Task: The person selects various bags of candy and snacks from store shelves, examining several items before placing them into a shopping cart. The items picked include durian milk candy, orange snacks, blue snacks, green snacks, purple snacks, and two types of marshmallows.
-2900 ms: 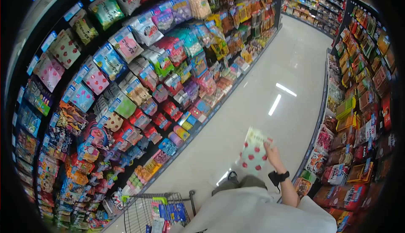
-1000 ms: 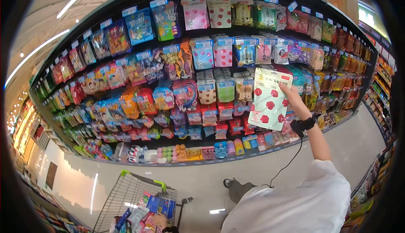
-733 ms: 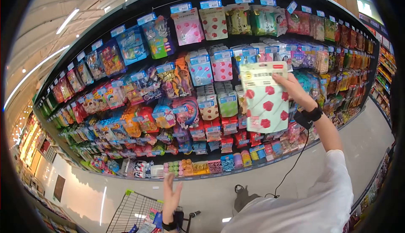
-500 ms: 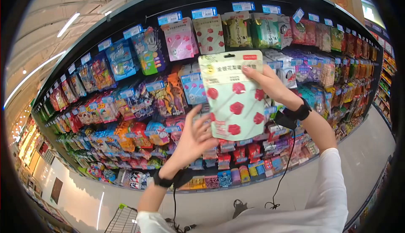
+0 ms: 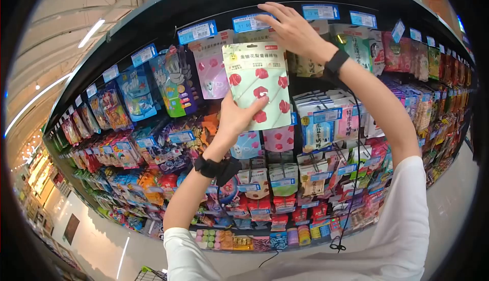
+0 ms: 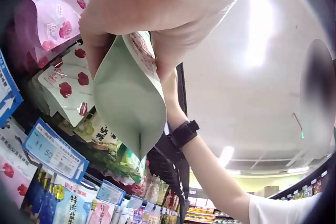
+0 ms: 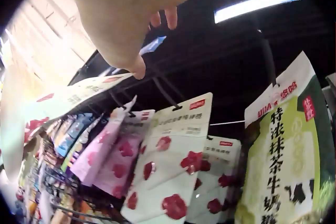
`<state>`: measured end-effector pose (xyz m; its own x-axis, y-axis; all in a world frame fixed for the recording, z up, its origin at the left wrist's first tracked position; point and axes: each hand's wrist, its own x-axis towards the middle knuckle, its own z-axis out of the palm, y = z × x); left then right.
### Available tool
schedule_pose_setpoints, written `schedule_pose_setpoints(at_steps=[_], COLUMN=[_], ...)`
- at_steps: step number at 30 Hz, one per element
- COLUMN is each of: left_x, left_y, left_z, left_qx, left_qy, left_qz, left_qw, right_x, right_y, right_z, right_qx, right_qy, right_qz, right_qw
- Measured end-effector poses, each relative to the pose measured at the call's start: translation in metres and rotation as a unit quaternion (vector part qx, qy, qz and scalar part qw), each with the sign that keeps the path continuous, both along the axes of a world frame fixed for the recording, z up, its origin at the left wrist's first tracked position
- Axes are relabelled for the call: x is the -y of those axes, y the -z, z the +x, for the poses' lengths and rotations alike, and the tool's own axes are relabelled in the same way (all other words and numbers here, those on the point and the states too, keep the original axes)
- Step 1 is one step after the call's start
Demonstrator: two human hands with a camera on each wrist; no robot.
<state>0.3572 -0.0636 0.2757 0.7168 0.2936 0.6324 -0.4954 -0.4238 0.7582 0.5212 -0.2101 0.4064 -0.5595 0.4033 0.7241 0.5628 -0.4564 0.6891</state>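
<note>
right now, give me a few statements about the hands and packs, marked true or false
1. The left hand grips the pale green pack. True.
2. The pale green pack is upside down. False: its hang hole is at the top.
3. The right hand is lower than the left hand. False: it is raised higher, near the price tags.
4. Both wrists wear dark bands. True.
5. Both sleeves are black. False: they are white.
</note>
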Motion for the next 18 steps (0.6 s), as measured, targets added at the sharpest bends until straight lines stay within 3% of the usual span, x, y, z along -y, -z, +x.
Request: schedule_pose_setpoints(at_steps=[2, 4, 6, 7, 9, 18], left_x=[-0.006, -0.011, -0.016, -0.018, -0.017, -0.020], left_y=[-0.004, -0.009, -0.015, -0.017, -0.024, -0.041], left_z=[0.007, 0.016, 0.029, 0.036, 0.046, 0.076], left_qx=[0.002, 0.031, 0.041, 0.053, 0.062, 0.027], left_qy=[0.008, 0.026, 0.026, 0.036, 0.053, 0.074], left_qz=[0.003, 0.023, 0.028, 0.032, 0.031, -0.005], left_qw=[1.000, 0.999, 0.998, 0.997, 0.996, 0.997], right_x=[-0.006, -0.006, -0.007, -0.009, -0.011, -0.003], right_y=[-0.015, -0.022, -0.028, -0.033, -0.045, -0.031], right_z=[0.015, 0.015, 0.017, 0.022, 0.028, 0.014], right_qx=[0.016, -0.101, -0.310, -0.310, -0.122, -0.192], right_qy=[-0.015, -0.142, -0.220, -0.217, -0.143, -0.120], right_qz=[-0.024, -0.019, -0.011, -0.010, -0.022, -0.045], right_qw=[0.999, 0.985, 0.925, 0.926, 0.982, 0.973])
